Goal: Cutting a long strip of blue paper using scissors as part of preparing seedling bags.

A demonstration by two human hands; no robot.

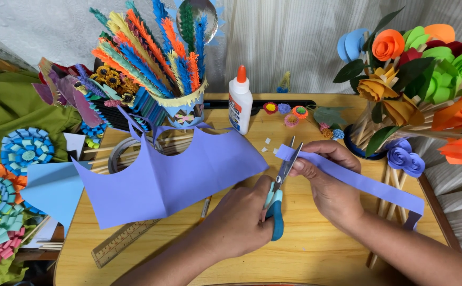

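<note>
Purple paper strip pinched in right hand, long axis running four o'clock to ten; left hand clenched on teal-handled scissors, blades astride strip's ten-o'clock end.

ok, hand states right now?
Left hand: closed on the scissors, blades at the strip's end.
Right hand: holding the purple paper strip.
</note>
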